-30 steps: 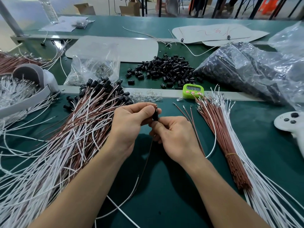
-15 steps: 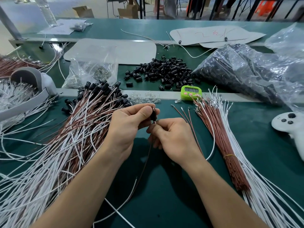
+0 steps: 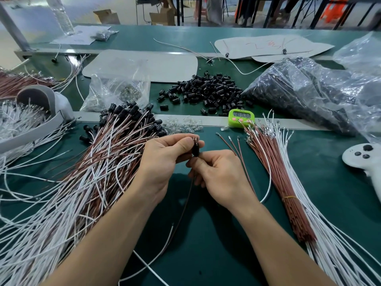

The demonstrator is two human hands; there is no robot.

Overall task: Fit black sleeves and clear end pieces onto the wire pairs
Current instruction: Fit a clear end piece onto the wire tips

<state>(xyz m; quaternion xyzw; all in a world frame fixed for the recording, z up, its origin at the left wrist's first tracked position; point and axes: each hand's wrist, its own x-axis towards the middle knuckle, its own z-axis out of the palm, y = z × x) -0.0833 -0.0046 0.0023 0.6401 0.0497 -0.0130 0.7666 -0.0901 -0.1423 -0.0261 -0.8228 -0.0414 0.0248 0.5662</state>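
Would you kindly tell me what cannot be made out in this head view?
Head view: the black plastic sleeve is mostly covered by the left hand and the right hand, so whether a clear end piece is fitted cannot be told.
Head view: the digits on the green digital timer are too small to read.
Head view: the white plastic controller is cut off by the right edge.

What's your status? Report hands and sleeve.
Left hand pinches black sleeve. Right hand grips wire pair just below it. Nothing in the way.
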